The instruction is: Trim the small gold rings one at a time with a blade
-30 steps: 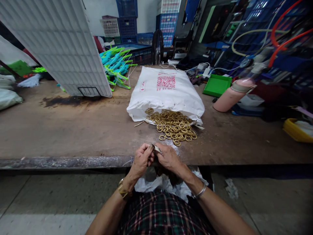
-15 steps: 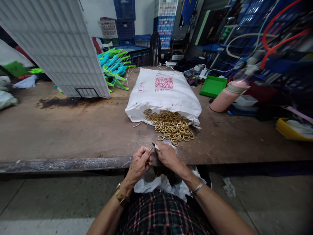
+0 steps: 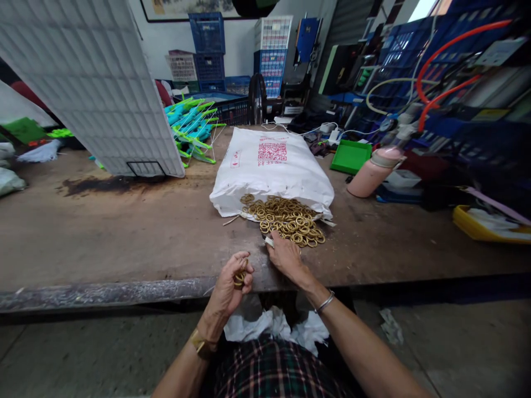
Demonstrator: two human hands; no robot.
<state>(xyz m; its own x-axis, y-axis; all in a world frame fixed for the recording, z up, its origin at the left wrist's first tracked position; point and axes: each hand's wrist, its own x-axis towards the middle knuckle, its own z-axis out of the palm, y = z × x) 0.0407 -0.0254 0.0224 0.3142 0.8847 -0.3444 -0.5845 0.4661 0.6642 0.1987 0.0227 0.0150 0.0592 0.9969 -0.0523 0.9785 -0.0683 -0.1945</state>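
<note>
Your left hand [image 3: 230,281] is cradling gold-coloured rings [image 3: 239,280], likely stiff, light, slippery and best pinched by the rim, while your right hand [image 3: 286,257] is gripping a pale tool [image 3: 269,242].

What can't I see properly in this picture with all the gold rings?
In the head view:
How many rings the left hand holds: its fingers curl over them.
The whole shape of the pale thing in the right hand: that hand covers part of it.
How far the ring pile goes into the white sack: the sack's top hides it.
The yellow tray's far end: cut off by the right edge.
</note>
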